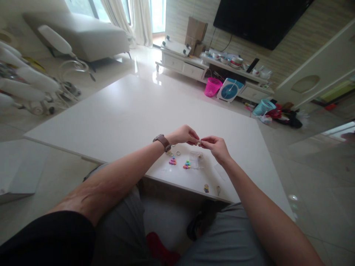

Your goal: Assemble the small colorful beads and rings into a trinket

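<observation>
My left hand (185,135) and my right hand (217,146) meet over the white table (166,111), fingertips pinched together around a small metallic piece (199,142). Its exact shape is too small to tell. Below my hands stands a clear plastic box (196,160) with a small item inside. Left of it lie two colourful beaded pieces, one pink and purple (172,161), one multicoloured (186,164). A ring (178,153) rests above them. Near the front edge are a yellow and blue figure (206,188) and a small silvery item (218,190).
Beyond the table, a low white cabinet (194,71) holds dishes, with a pink basket (213,87), a blue fan (230,89) and a light blue basket (263,107) before it. A grey couch (80,35) stands at the back left.
</observation>
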Motion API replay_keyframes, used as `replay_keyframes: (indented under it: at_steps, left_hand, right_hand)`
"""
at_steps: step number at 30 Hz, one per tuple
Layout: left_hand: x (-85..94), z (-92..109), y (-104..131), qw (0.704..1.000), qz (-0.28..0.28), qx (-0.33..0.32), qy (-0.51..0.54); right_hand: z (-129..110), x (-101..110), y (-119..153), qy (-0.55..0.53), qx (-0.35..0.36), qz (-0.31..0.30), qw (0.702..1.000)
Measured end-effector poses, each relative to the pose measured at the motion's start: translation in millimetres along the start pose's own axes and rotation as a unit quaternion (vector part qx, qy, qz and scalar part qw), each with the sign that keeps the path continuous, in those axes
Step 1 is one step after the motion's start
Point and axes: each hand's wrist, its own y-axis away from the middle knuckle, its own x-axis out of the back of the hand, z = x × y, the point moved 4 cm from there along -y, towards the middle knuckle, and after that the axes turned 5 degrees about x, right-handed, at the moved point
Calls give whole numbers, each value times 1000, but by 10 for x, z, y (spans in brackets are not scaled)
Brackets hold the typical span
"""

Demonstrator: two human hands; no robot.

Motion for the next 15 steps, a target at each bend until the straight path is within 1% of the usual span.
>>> replay_keyframes:
  at_steps: [4, 7, 15]
  left_hand:
    - [-11, 29, 21, 1000, 11, -3, -3]
    - [-14, 40, 26, 1000, 17, -6, -4]
    - [-53, 24, 10, 1000, -7, -9, 6]
  right_hand:
    - [-6, -6, 13, -12, -8, 8, 1000]
    - [-24, -17, 21, -4, -2, -1, 1000]
    - [-42, -2, 30, 22, 3, -2, 1000]
